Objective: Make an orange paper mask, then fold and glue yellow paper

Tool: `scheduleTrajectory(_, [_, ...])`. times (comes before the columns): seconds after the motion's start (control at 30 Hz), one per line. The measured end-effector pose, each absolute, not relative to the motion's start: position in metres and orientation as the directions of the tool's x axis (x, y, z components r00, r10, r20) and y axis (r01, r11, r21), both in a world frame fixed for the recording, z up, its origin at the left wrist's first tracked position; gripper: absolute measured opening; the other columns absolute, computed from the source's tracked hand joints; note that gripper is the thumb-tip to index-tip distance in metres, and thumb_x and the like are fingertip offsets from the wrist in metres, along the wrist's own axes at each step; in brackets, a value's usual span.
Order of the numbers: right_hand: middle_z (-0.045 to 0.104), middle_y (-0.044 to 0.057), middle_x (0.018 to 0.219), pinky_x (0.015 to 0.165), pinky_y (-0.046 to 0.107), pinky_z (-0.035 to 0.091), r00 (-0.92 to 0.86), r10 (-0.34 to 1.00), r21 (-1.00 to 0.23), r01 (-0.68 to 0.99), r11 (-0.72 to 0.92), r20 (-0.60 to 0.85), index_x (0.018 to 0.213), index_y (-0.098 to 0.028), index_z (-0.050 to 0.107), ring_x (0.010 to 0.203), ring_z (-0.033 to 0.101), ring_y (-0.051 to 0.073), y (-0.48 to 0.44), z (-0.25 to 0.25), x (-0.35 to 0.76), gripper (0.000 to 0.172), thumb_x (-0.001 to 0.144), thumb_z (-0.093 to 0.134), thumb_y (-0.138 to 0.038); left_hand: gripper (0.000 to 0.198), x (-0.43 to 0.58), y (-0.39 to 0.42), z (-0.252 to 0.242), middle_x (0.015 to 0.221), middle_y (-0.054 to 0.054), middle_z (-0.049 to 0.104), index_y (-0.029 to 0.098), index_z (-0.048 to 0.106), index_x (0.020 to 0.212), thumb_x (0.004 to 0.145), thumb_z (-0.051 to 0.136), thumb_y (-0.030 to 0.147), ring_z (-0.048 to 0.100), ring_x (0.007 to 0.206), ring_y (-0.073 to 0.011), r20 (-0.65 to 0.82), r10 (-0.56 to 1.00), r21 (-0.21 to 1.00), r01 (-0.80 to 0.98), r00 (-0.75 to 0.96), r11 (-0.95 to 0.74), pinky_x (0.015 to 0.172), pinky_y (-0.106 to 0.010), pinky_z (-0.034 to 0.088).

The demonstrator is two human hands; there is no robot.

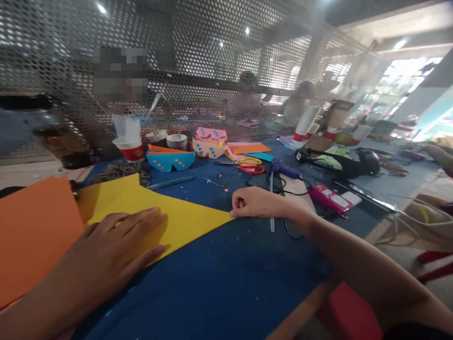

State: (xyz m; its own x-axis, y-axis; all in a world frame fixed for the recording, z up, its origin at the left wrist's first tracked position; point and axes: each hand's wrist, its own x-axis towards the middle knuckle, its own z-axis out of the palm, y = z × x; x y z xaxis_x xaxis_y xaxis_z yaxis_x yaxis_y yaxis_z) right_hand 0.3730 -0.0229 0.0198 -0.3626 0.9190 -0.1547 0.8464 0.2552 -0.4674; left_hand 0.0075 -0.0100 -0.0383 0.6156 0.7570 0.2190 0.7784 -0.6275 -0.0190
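Note:
A yellow sheet of paper [191, 215], folded to a point, lies on the blue table top [219, 283]. My left hand [116, 245] lies flat on its left part with the fingers stretched out, pressing it down. My right hand [255, 203] is closed in a pinch at the sheet's pointed right tip. An orange sheet [35, 231] lies at the far left, beside the yellow one.
Paper masks in blue [170, 160] and pink [210, 141], scissors with yellow and red handles [249, 165], a glue gun [283, 171] with a black cord, cups [130, 146] and a pink box [331, 198] lie farther back. A perforated metal screen [198, 56] closes the back; people sit behind it.

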Motion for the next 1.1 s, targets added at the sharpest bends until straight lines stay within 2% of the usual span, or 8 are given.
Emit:
scheduleTrajectory(0.33, [0.067,0.001,0.083,0.067,0.023,0.043,-0.444,0.862,-0.555,0.793,0.252,-0.243,0.091,-0.015,0.066,0.077,0.062,0.013,-0.022,0.031,0.378,0.006,0.086,0.069,-0.017,0.06,-0.009,0.01,-0.056,0.15,0.002,0.061,0.038,0.054,0.149,0.094,0.052,0.062,0.059,0.124,-0.0349,0.214,0.73,-0.065,0.755,0.649,-0.653,0.105,-0.051,0.041])
scheduleTrajectory(0.6, [0.066,0.001,0.082,0.064,0.022,0.043,-0.485,0.84,-0.569,0.772,0.283,-0.241,0.097,-0.014,0.068,0.073,0.06,0.013,-0.019,0.03,0.383,0.017,0.082,0.064,-0.008,0.057,-0.006,0.006,-0.056,0.151,0.002,0.061,0.041,0.051,0.15,0.095,0.051,0.058,0.059,0.124,-0.0356,0.245,0.736,-0.081,0.769,0.631,-0.634,0.103,-0.052,0.042])
scheduleTrajectory(0.7, [0.068,0.001,0.083,0.065,0.023,0.043,-0.481,0.851,-0.613,0.742,0.269,-0.208,0.097,-0.014,0.069,0.072,0.06,0.012,-0.013,0.025,0.385,0.016,0.083,0.063,-0.008,0.057,-0.001,-0.001,-0.052,0.151,0.002,0.061,0.04,0.051,0.151,0.096,0.051,0.056,0.058,0.126,-0.0354,0.261,0.734,-0.07,0.77,0.628,-0.634,0.104,-0.051,0.042])
scheduleTrajectory(0.83, [0.068,0.002,0.084,0.065,0.024,0.045,-0.29,0.956,-0.754,0.637,0.159,-0.044,0.095,-0.014,0.067,0.07,0.059,0.012,-0.005,0.011,0.38,0.012,0.088,0.058,-0.011,0.053,0.0,-0.002,-0.049,0.151,0.003,0.061,0.039,0.054,0.148,0.097,0.049,0.056,0.057,0.124,-0.0346,0.241,0.739,-0.063,0.77,0.629,-0.635,0.104,-0.05,0.042])
scheduleTrajectory(0.9, [0.068,0.002,0.086,0.07,0.026,0.048,-0.198,0.97,-0.768,0.597,0.232,0.139,0.095,-0.014,0.066,0.075,0.061,0.013,-0.006,0.006,0.373,0.008,0.09,0.06,-0.013,0.053,0.001,-0.002,-0.048,0.15,0.003,0.061,0.038,0.056,0.147,0.098,0.047,0.056,0.057,0.122,-0.0348,0.236,0.738,-0.066,0.769,0.632,-0.636,0.102,-0.051,0.043])
scheduleTrajectory(1.0, [0.069,0.006,0.101,0.086,0.03,0.05,-0.252,0.851,-0.605,0.612,0.509,0.462,0.099,-0.016,0.068,0.092,0.063,0.016,-0.019,0.008,0.361,0.009,0.095,0.06,-0.016,0.054,0.003,-0.004,-0.046,0.149,0.001,0.062,0.035,0.058,0.146,0.098,0.046,0.057,0.057,0.121,-0.0355,0.234,0.744,-0.057,0.773,0.625,-0.632,0.098,-0.051,0.045])
scheduleTrajectory(1.03, [0.069,0.007,0.105,0.092,0.033,0.049,-0.32,0.787,-0.513,0.618,0.596,0.527,0.103,-0.016,0.068,0.1,0.063,0.018,-0.026,0.01,0.357,0.012,0.098,0.058,-0.017,0.054,0.005,-0.005,-0.044,0.149,0.0,0.062,0.034,0.058,0.145,0.098,0.047,0.058,0.057,0.121,-0.0356,0.23,0.745,-0.052,0.773,0.626,-0.633,0.097,-0.052,0.045])
scheduleTrajectory(1.1, [0.07,0.008,0.115,0.1,0.038,0.046,-0.466,0.684,-0.331,0.63,0.702,0.562,0.114,-0.019,0.068,0.112,0.06,0.021,-0.04,0.015,0.348,0.019,0.103,0.053,-0.019,0.055,0.007,-0.007,-0.042,0.149,-0.002,0.063,0.033,0.059,0.145,0.098,0.049,0.059,0.056,0.124,-0.0357,0.224,0.745,-0.041,0.77,0.628,-0.637,0.098,-0.052,0.044])
